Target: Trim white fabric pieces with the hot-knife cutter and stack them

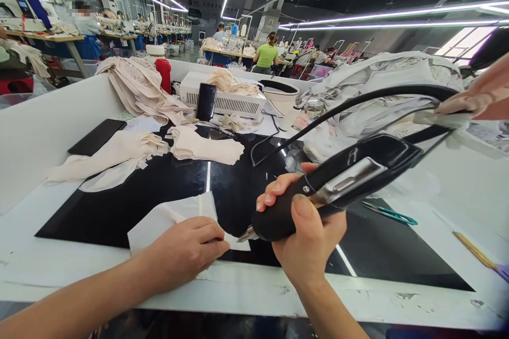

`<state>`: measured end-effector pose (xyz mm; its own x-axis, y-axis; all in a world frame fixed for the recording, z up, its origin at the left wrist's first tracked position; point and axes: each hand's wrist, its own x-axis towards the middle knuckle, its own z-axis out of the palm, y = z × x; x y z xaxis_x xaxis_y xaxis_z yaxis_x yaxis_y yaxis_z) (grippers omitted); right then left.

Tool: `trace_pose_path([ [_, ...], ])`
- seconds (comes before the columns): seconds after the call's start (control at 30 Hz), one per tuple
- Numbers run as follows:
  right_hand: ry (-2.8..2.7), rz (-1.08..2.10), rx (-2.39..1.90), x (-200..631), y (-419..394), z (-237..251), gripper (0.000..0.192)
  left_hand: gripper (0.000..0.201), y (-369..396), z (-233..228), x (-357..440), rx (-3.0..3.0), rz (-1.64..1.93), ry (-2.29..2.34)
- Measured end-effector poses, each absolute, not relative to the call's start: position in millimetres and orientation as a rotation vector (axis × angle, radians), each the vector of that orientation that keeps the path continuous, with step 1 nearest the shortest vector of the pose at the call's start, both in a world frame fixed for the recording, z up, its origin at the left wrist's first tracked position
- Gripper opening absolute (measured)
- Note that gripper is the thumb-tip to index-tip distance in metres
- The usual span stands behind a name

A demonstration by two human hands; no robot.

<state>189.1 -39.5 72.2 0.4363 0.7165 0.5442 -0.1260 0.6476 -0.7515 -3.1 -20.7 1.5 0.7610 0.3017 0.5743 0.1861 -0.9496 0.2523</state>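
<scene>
My left hand [186, 251] presses a thin white fabric piece [167, 217] against the black mat, its thumb and fingers closed at the right end. A seam or strip crosses the fabric near its upper edge. My right hand [310, 228] is wrapped around a black corded electric clipper [338, 177] with a silver side plate. The clipper's metal tip [248, 234] points left and meets the fabric's right edge, close to my left fingertips; exact contact is hard to tell. Its black cord [358, 98] loops up and back to the left.
Stacked beige cut pieces [207, 145] and a dark phone [207, 101] are behind the fabric. Teal-handled scissors [392, 213] lie to the right. A white vented box [222, 95] stands at the back. Another hand [473, 92], blurred, is at the right edge near the cord.
</scene>
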Motion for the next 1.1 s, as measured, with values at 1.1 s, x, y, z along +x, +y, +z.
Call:
trace_pose_path([
  [1.1, -0.998, 0.562, -0.731, 191.1, -49.9, 67.9, 0.035, 0.025, -21.1, 3.9, -4.4, 2.779, 0.899, 0.416],
])
